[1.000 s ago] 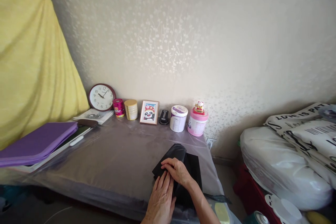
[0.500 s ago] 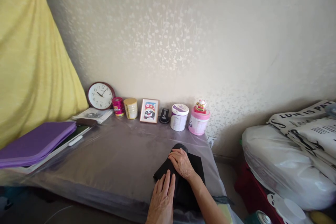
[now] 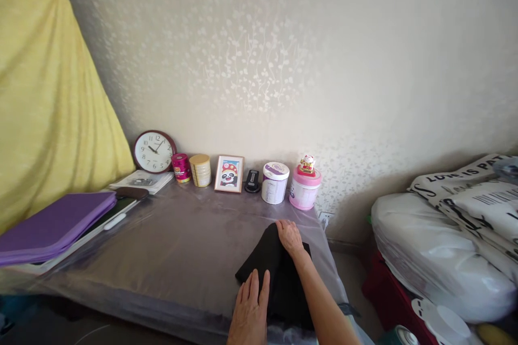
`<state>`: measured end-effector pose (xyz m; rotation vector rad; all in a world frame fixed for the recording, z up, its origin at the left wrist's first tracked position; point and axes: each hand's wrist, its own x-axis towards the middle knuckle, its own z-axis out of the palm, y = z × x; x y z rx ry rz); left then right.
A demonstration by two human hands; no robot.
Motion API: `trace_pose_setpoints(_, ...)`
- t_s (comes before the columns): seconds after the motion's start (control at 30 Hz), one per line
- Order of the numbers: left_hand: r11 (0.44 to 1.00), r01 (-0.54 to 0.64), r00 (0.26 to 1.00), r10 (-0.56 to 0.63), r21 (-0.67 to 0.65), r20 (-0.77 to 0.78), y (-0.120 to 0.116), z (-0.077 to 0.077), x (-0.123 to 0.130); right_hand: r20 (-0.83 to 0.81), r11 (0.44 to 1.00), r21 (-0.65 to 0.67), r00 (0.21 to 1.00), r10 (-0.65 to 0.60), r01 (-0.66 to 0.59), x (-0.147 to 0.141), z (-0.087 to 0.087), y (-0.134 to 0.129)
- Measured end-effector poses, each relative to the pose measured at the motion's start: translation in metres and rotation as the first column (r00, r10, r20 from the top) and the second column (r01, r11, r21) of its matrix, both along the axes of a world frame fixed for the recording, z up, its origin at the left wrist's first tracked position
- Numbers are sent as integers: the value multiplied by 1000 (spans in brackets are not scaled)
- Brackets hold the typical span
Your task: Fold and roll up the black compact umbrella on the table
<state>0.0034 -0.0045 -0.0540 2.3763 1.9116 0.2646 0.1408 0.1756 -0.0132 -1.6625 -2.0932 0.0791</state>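
Note:
A folded black cloth [image 3: 263, 252] lies near the front right of the table, its exact kind not clear. My left hand [image 3: 251, 307] rests on its near part, fingers stretched out and slightly apart. At the cloth's far edge, my right hand [image 3: 290, 236] has its fingers curled over the fabric, gripping a raised flap. Under my right forearm, part of the cloth is hidden.
Along the wall stand a clock [image 3: 154, 151], a magenta can [image 3: 181, 167], a yellow-lidded jar [image 3: 200, 171], a panda picture [image 3: 229, 173], a white tub [image 3: 275, 184] and a pink tub [image 3: 305, 191]. Purple folders [image 3: 56, 226] lie left; a stuffed white bag [image 3: 437, 253] sits right.
My right hand has moved slightly right and up from the cloth's middle to its far edge, and the flap there now stands raised. My left hand remains flat on the cloth.

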Motion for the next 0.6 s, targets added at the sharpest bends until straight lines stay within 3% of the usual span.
trace_pose_setpoints(0.17,999,-37,999,37,-15,-9,-5,4,5,-135,974,110,974,-183,199,49,-2,-35)
trace_pose_setpoints(0.3,996,-89,995,89,18,-32,-10,8,11,-256,955,17,925,-282,296,77,-13,-77)
trace_pose_setpoints(0.47,995,-103,993,103,4,-66,-11,13,15,-282,944,-179,904,-320,279,75,-19,-117)
trace_pose_setpoints(0.6,994,-111,991,109,-20,-81,-11,10,16,-192,918,-233,910,-367,321,65,-18,-131)
